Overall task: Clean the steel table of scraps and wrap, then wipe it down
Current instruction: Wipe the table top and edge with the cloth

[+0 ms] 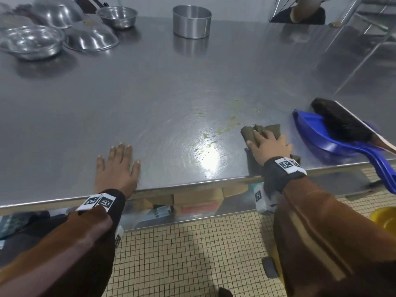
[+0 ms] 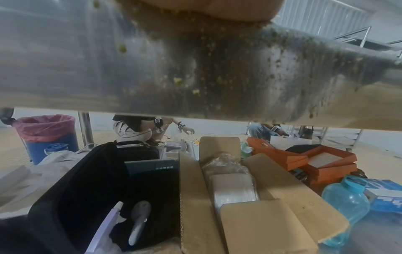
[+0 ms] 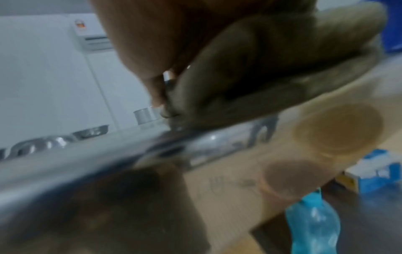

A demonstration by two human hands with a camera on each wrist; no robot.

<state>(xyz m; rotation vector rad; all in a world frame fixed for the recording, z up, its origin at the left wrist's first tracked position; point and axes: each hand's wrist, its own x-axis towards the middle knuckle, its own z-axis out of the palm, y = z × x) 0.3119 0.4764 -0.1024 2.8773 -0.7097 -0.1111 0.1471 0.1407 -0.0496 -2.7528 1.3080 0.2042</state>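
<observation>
The steel table (image 1: 150, 93) fills the head view. My right hand (image 1: 267, 142) presses flat on an olive-green cloth (image 1: 263, 130) near the front right edge; the same cloth (image 3: 272, 56) shows blurred in the right wrist view. Yellow-green food smears (image 1: 225, 127) lie just left of the cloth, beside a wet shiny patch. My left hand (image 1: 117, 161) rests flat on the table with fingers spread, holding nothing. The table's front lip (image 2: 195, 77), speckled with crumbs, fills the top of the left wrist view.
A blue dustpan (image 1: 334, 138) with a dark brush (image 1: 340, 121) lies at the right edge, its handle overhanging. Steel bowls (image 1: 90, 37) crowd the far left; a steel ring tin (image 1: 191, 21) stands far centre. Cartons (image 2: 250, 197), a black case and a blue bottle (image 2: 346, 201) sit below.
</observation>
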